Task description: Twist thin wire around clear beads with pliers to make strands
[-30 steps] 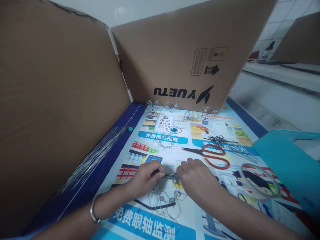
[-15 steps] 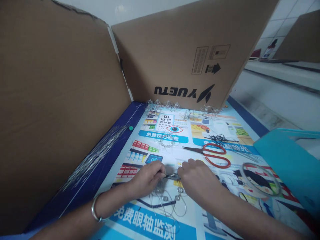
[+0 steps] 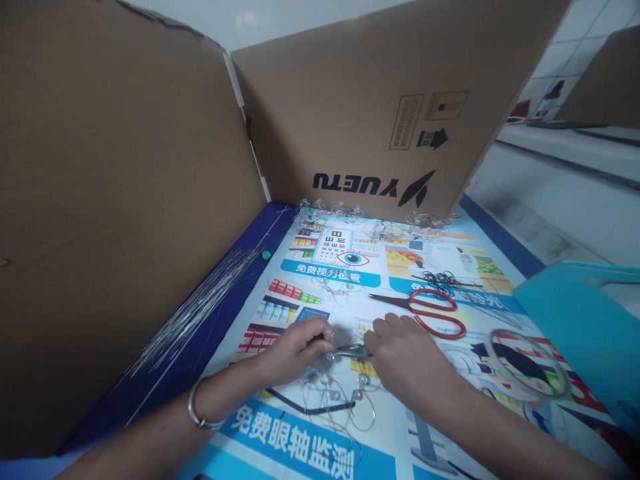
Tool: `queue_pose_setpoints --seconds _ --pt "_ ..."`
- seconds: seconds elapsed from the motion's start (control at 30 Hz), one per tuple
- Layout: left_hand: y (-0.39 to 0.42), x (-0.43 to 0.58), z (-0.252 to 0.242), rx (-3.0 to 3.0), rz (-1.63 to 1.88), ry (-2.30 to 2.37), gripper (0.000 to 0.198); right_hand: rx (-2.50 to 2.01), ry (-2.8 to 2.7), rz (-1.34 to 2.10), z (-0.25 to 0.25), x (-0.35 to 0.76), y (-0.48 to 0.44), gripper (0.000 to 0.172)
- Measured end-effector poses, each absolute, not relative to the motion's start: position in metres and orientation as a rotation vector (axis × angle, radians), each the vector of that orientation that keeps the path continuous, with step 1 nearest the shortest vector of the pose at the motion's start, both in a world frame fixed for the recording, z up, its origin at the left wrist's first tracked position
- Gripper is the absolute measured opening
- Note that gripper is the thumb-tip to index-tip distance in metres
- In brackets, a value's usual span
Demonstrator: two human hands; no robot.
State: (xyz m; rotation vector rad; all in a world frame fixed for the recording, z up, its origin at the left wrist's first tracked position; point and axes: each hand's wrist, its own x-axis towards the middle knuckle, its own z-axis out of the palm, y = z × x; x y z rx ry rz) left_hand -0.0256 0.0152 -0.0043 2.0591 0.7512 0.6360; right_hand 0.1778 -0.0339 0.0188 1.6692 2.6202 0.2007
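Near the middle of the printed sheet, my left hand [image 3: 301, 348] is closed in a pinch on part of a wire piece [image 3: 331, 393] with clear beads and thin loops, which hangs below it. My right hand [image 3: 407, 357] is wrapped round metal pliers [image 3: 353, 351], whose jaws point left towards the left fingertips. The handles are hidden in the fist. A silver bangle circles the left wrist. Beyond the right hand lie red-handled scissors [image 3: 435, 310], with their blades pointing left.
Straight wires [image 3: 195, 310] lie along the left cardboard wall [image 3: 125, 200]. Beaded wire pieces [image 3: 330, 208] line the back wall. Black wire loops [image 3: 441, 280] lie behind the scissors. On the right are a coil of wire [image 3: 565, 380] and a teal box [image 3: 575, 300].
The view has shifted slightly. The right hand with the pliers has moved a little away from the left fingertips, and more of the jaws shows between the hands.
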Motion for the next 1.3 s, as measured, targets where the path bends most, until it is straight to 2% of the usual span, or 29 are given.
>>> queue_pose_setpoints --seconds 0.6,1.3 --pt "0.015 -0.03 -0.005 2.168 0.872 0.585 0.012 1.683 2.621 0.26 0.027 0.18 -0.039 0.009" --pt "0.009 -0.03 -0.004 2.267 0.891 0.483 0.018 1.716 2.594 0.243 0.032 0.174 -0.043 0.01"
